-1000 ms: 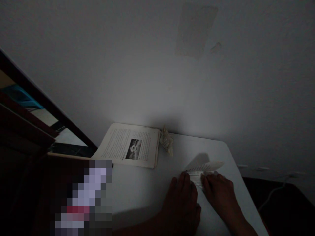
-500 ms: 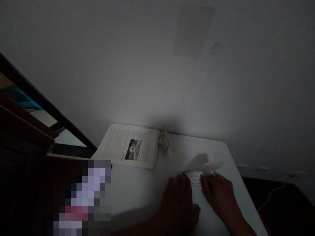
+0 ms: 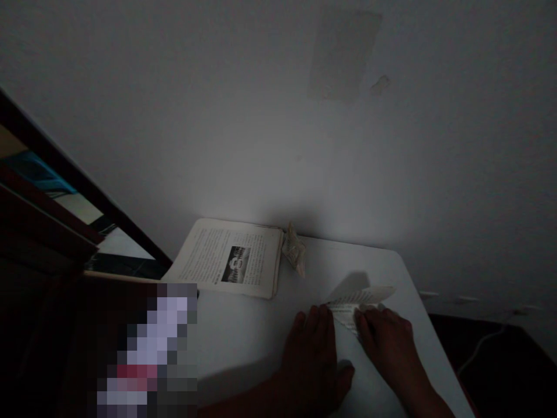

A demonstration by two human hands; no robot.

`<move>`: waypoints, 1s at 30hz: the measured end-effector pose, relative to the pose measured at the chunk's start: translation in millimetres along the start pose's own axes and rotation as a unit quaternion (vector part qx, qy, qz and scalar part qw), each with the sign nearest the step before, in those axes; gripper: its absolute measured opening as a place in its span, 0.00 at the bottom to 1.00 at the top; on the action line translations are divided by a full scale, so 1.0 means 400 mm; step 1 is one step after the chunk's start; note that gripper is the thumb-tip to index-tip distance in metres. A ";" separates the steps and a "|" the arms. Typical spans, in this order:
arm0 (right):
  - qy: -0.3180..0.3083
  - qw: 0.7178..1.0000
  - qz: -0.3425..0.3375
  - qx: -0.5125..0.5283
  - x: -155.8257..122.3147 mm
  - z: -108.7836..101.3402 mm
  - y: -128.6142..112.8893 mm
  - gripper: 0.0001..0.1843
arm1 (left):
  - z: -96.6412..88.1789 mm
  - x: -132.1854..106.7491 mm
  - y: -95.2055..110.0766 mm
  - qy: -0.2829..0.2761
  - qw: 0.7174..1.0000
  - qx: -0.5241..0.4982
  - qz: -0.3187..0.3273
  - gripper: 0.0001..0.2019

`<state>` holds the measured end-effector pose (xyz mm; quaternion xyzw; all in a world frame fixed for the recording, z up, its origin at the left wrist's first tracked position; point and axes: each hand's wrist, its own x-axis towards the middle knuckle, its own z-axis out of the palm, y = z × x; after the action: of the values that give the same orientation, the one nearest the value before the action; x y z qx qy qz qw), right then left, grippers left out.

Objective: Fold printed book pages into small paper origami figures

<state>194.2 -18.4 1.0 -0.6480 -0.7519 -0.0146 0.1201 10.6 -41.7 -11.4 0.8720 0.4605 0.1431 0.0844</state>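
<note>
A printed paper sheet (image 3: 359, 300), partly folded with one flap raised, lies on the white table (image 3: 243, 331) near its right side. My left hand (image 3: 315, 357) lies flat on the table with its fingertips at the sheet's left edge. My right hand (image 3: 387, 342) presses flat on the sheet from the right, fingers stretched out. The scene is dim, so the paper under the hands is hard to make out.
An open book (image 3: 230, 258) lies at the table's back left against the white wall. A small folded paper piece (image 3: 295, 249) stands beside the book. A dark wooden frame (image 3: 65, 191) runs along the left. A blurred patch sits at lower left.
My left hand has slid slightly left and toward me along the table. The right hand and the sheet stay where they were.
</note>
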 end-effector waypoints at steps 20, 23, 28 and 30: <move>0.011 1.000 -0.001 -0.010 0.000 0.009 0.006 0.19 | -0.021 0.002 -0.010 0.014 1.000 -0.012 0.005 0.34; 0.001 1.000 0.002 -0.011 0.002 0.006 0.005 0.20 | -0.017 0.003 -0.011 0.014 1.000 -0.008 0.009 0.34; -0.012 1.000 0.015 -0.006 0.004 -0.011 -0.010 0.19 | -0.008 0.000 -0.017 0.020 0.999 0.001 0.026 0.34; -0.018 1.000 0.020 -0.005 0.004 -0.013 -0.012 0.19 | -0.006 0.000 -0.019 0.026 0.999 0.002 0.021 0.34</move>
<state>190.3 -18.6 6.8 -0.6636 -0.7409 -0.0043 0.1032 3.9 -37.5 -11.1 0.8777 0.4442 0.1667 0.0676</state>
